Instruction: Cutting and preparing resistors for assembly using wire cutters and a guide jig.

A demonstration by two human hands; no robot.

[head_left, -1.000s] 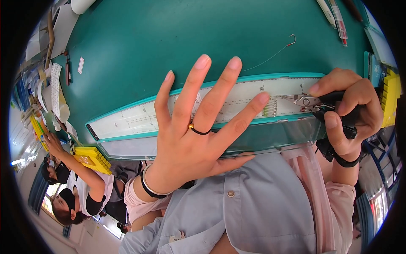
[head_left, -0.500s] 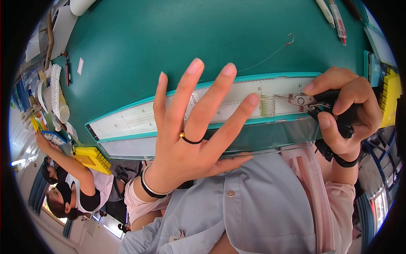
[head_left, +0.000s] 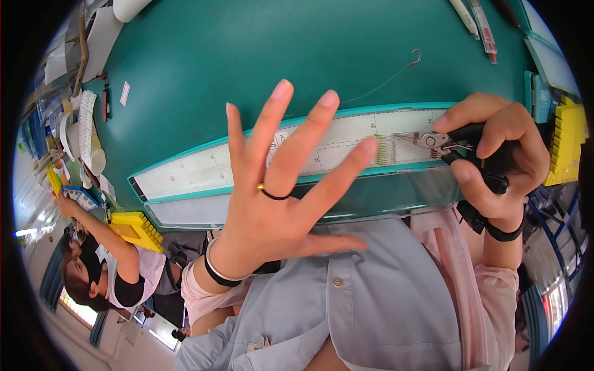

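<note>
My right hand (head_left: 504,148) is closed round a pair of pliers (head_left: 427,140) with black handles. Their slim jaws point left over a long teal-edged case (head_left: 349,111) with a white ruled insert. Close to the jaw tips stands a row of fine coils or pins (head_left: 386,150), greenish at its left end; whether the jaws grip anything is too small to tell. My left hand (head_left: 269,198) hovers above the case with its fingers spread, holding nothing. Its forefinger tip is beside the row. Beyond the case, a fish hook (head_left: 415,57) on a thin line lies on the table.
The case's transparent lid (head_left: 383,198) hangs open toward me. Pens (head_left: 484,31) lie at the far right of the green table (head_left: 247,43). Yellow bins (head_left: 566,142) stand at the right, another yellow bin (head_left: 137,229) at the left. Another person's arm (head_left: 105,238) reaches in at the left.
My left thumb has dropped toward me, away from the case. The view has shifted slightly; the right hand keeps its hold on the pliers beside the row.
</note>
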